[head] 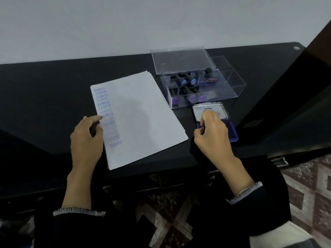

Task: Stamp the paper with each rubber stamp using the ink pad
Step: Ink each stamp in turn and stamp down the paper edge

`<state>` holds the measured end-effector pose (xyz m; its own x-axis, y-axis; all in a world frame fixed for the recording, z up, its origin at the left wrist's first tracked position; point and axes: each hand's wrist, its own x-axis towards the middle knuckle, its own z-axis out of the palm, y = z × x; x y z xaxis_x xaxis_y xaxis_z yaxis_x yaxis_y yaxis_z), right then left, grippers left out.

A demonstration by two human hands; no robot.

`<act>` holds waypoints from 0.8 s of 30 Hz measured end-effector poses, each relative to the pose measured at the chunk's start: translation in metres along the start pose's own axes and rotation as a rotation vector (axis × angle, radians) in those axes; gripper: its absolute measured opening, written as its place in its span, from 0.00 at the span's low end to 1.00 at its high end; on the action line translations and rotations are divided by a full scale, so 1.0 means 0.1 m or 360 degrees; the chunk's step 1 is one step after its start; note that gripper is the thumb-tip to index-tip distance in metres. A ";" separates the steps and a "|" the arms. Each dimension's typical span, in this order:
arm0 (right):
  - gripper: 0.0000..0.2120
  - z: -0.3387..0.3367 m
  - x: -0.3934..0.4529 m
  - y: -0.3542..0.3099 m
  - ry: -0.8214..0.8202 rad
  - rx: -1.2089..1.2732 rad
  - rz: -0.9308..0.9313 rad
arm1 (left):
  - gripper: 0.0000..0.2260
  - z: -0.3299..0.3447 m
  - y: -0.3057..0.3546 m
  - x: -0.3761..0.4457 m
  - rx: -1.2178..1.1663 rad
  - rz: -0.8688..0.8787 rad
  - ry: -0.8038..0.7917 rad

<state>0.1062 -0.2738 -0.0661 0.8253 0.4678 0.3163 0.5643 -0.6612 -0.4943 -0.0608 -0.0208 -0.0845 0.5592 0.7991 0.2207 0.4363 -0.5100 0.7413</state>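
The white sheet of paper (138,117) is lying centre-desk, the left hand (86,138) pinning its edge, fingers loosely spread. The right hand (213,133) is pinching something small, presumably a stamp, onto the purple open-lidded ink pad (232,131); uneven inking could be risking faint prints.

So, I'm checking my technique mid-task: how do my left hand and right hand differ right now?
The left hand lies fairly flat on the paper, index finger by the printed marks, holding the sheet down; the right hand is curled in a pinch. The left hand sits over the paper's left edge, while the right hand is over the open ink pad. What the right hand pinches is hidden. Both are bare, with dark sleeves.
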 end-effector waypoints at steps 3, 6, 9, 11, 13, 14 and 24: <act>0.12 0.04 -0.03 -0.02 0.0052 -0.0065 -0.0023 | 0.13 0.00 -0.04 0.00 -0.0002 -0.0011 0.0006; 0.11 0.05 -0.04 -0.01 0.0111 0.0029 0.0022 | 0.13 0.01 -0.06 0.00 0.0001 -0.0018 0.0013; 0.10 0.04 -0.03 0.02 0.0125 0.0134 0.0085 | 0.13 0.02 -0.05 0.01 0.0013 -0.0028 0.0009; 0.10 0.01 -0.01 0.04 0.0122 0.0218 0.0145 | 0.13 0.03 -0.06 0.01 0.0025 -0.0040 0.0002; 0.09 0.00 0.00 0.04 0.0111 0.0262 0.0182 | 0.13 0.03 -0.07 0.01 0.0030 -0.0053 -0.0006; 0.10 -0.01 -0.01 0.04 0.0105 0.0250 0.0176 | 0.13 0.03 -0.07 0.01 0.0037 -0.0057 -0.0009; 0.17 0.11 -0.04 -0.11 0.0144 -0.0323 -0.0112 | 0.13 0.01 -0.05 -0.01 0.0056 -0.0060 -0.0036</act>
<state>0.0966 -0.2615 -0.0710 0.7772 0.4683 0.4203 0.6057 -0.7376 -0.2983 -0.0632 -0.0197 -0.0888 0.5573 0.8110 0.1783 0.4819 -0.4908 0.7259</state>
